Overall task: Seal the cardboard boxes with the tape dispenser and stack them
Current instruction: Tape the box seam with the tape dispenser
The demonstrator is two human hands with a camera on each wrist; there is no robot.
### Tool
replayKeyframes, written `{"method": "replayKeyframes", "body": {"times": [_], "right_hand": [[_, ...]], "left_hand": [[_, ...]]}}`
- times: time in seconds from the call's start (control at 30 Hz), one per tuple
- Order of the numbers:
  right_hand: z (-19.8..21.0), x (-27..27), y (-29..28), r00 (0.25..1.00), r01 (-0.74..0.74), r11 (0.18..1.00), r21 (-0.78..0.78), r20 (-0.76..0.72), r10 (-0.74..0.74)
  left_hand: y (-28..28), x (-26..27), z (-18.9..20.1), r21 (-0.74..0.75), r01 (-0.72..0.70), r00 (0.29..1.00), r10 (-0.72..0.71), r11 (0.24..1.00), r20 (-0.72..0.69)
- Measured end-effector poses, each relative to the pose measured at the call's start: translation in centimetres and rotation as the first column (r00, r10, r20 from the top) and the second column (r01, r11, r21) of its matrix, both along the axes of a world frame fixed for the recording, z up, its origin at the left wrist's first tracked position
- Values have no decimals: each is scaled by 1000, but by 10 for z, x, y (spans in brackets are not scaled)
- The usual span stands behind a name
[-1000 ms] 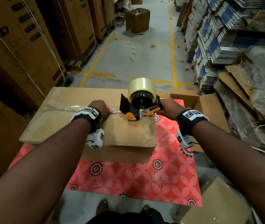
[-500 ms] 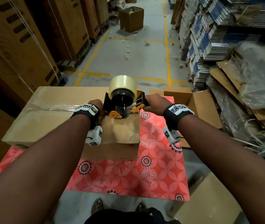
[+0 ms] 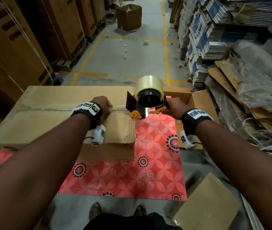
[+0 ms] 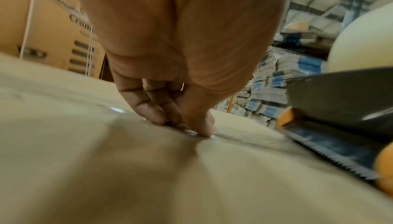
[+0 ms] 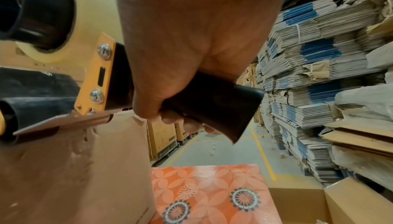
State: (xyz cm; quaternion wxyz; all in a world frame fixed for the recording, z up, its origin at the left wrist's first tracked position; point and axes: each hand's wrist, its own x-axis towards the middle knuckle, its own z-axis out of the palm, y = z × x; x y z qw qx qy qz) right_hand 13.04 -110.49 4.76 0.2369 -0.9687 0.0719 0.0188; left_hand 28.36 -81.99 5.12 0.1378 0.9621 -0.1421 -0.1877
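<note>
A large flat cardboard box (image 3: 49,117) lies on a red flowered table (image 3: 148,171), with clear tape running along its top seam. My left hand (image 3: 104,105) rests on the box top and presses the tape onto the seam with its fingertips (image 4: 199,126). My right hand (image 3: 175,107) grips the black handle (image 5: 212,103) of the tape dispenser (image 3: 146,100). The dispenser, black and orange with a clear tape roll (image 3: 149,83), sits at the box's right edge with its toothed blade (image 4: 331,157) against the cardboard.
An open cardboard box (image 3: 198,100) stands to the right of the table, and a closed one (image 3: 208,205) sits on the floor at the lower right. Tall cartons (image 3: 16,39) line the left. Stacks of flattened boxes (image 3: 214,39) fill the right. A lone box (image 3: 128,16) stands down the aisle.
The dispenser has moved right along the seam to the box's right edge, laying tape. My left hand stays on the seam behind it. My head has shifted.
</note>
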Motion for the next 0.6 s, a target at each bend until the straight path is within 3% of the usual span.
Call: {"method": "replayKeyframes", "body": {"times": [0.2,0.6], "right_hand": [[0,2,-1,1000,-16,1000,3,-6,16],[-34,-20,-29,997,58,997,48,-47,-56]], "left_hand": [[-42,-19,-10,-59,43,999,-41,997,36],[-47,-13,-18,-66,-39,999,40,997,16]]}}
